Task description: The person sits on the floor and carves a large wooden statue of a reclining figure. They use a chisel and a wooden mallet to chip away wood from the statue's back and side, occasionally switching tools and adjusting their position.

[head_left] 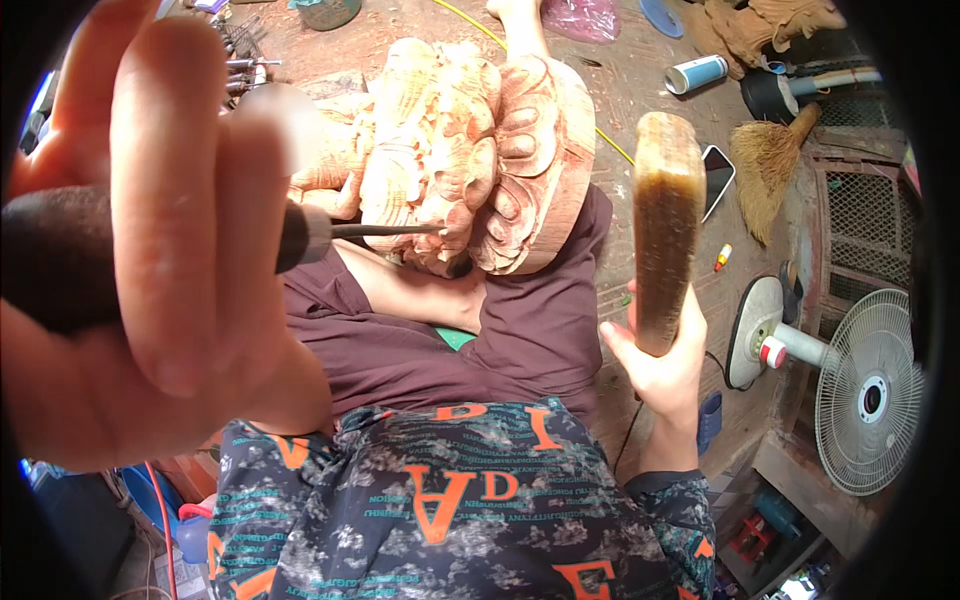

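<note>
The left hand was curled round one dark-handled chisel of thin metal, pointing right. The right hand gripped one tapered wooden club. Between both hands and farther forward lay one carved wooden piece with scalloped relief, a gap parting its rounded edge from the club. One round-caged fan stood right of the right hand.

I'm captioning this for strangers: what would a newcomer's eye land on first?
First, the left hand, looming at the left edge around a dark-handled tool. Next, the brightly lit carved wood at upper centre. Then the thick brown club in the right hand, right of centre.
</note>
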Action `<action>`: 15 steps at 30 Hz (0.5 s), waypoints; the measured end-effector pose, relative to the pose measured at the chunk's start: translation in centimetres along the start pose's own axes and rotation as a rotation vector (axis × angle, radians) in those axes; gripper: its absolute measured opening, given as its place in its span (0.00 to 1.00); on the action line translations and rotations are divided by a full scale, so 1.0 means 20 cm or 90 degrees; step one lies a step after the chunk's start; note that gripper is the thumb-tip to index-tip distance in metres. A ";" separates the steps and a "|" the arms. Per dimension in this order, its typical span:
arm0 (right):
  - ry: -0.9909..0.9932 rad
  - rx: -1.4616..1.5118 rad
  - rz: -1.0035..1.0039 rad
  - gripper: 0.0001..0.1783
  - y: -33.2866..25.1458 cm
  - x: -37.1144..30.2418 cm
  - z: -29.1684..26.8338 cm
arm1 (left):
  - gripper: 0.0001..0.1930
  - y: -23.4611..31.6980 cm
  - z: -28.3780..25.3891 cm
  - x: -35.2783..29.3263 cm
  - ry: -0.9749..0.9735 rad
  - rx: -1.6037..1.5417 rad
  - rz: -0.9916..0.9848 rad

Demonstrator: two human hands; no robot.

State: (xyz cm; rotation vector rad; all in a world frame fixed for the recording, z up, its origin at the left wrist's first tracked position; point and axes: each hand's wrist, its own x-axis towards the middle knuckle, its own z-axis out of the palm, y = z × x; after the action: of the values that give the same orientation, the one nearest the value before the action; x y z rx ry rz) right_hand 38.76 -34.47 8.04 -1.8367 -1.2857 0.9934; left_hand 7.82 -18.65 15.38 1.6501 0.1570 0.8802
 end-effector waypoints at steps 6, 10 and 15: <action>-0.013 -0.034 -0.043 0.33 0.01 0.02 0.04 | 0.30 -0.07 0.07 -0.04 0.191 0.026 -0.043; -0.008 -0.037 -0.038 0.34 0.03 0.00 0.04 | 0.30 -0.21 0.29 0.06 0.377 0.049 -0.063; -0.023 0.030 -0.061 0.33 0.05 0.03 0.02 | 0.17 -0.45 0.67 0.18 0.286 0.224 0.205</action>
State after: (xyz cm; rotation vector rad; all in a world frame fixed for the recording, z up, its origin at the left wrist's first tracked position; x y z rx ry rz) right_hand 38.95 -34.17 6.93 -1.7118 -1.3482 1.0012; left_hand 21.71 -24.55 8.70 1.8041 0.3803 1.5356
